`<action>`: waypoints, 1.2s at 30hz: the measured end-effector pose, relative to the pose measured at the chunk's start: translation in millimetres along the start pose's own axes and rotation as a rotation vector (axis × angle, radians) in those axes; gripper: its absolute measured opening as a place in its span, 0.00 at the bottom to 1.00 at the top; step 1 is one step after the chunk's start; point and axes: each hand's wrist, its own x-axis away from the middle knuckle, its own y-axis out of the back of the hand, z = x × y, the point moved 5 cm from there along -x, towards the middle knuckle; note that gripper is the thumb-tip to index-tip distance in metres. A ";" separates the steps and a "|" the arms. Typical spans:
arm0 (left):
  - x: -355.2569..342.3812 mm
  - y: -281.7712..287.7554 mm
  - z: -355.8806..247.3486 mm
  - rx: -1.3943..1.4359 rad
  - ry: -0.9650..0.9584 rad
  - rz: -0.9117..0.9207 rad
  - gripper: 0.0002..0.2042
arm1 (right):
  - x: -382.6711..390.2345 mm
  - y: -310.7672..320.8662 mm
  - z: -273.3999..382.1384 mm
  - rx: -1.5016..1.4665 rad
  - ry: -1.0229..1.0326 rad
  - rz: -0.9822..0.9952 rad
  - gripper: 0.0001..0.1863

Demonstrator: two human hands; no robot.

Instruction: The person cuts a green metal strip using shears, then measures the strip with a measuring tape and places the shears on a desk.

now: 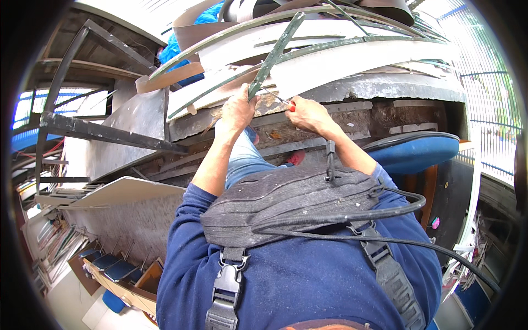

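Note:
My left hand (237,110) grips the lower end of a long dark green strip (275,52) that slants up and to the right over a heap of pale boards and curved strips (341,55). My right hand (308,113) is just right of it, closed on a small tool with a red handle (292,108). A thin metal tip (273,95) runs from that tool toward the strip's base, close to my left hand. Both hands are raised over a rough grey slab edge (385,88).
A dark metal frame (71,124) stands at left beside a grey sheet (132,132). A blue round seat (412,151) sits at right under the slab. Blue chairs (118,269) and stacked boards lie far below at lower left. A black strap and cable cross my chest.

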 end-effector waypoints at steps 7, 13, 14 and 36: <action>-9.2 8.1 -14.3 -0.003 -0.082 -0.060 0.17 | -18.0 9.8 6.4 0.046 -0.006 -0.116 0.23; -36.1 24.1 -24.8 -0.142 -0.115 -0.077 0.15 | -30.0 30.0 19.0 0.014 -0.047 -0.177 0.23; -44.6 24.9 -23.5 -0.241 -0.089 -0.014 0.16 | -34.3 33.1 19.4 0.019 -0.044 -0.189 0.23; -81.9 63.3 14.9 0.116 -0.112 0.018 0.26 | -104.1 5.5 -61.4 -0.973 -0.053 -0.271 0.08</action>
